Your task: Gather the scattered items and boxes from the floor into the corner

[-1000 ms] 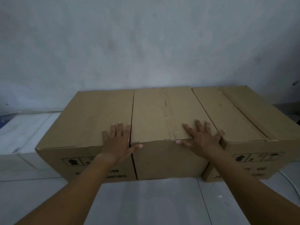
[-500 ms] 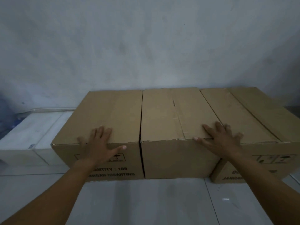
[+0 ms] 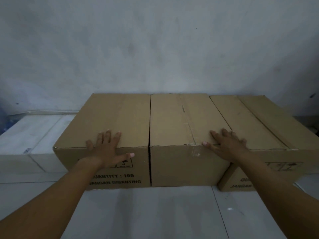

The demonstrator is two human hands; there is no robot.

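A grey, stained wall [image 3: 155,49] is filling the upper half of the view; below it a pale tiled floor [image 3: 155,213] is spreading toward the camera; three brown cardboard boxes are sitting on that floor in one row, their far ends lying against the foot of the wall; the left cardboard box [image 3: 112,118] and the middle cardboard box [image 3: 172,121] are standing side by side with only a thin dark seam between them; the right cardboard box [image 3: 262,123] is lying just beside the middle one, turned slightly so that its near corner is jutting forward of the row; all three are sitting with their top flaps closed; black lettering reading "QUANTITY : 100" and handling symbols are showing on the front of the left one, and similar print is showing partly on the right one; to the left of the row two white boxes are lying lower, the inner white box [image 3: 51,144] just beside the left cardboard box and the outer white box [image 3: 20,135] beyond it; two bare hands are reaching in from below; the left hand [image 3: 107,149] is resting flat on the near top edge of the left cardboard box, fingers spread and straight, thumb hanging over the front face, gripping nothing; the right hand [image 3: 227,145] is lying flat on the near right corner of the middle cardboard box, fingers straight and reaching toward the seam with the right one, gripping nothing
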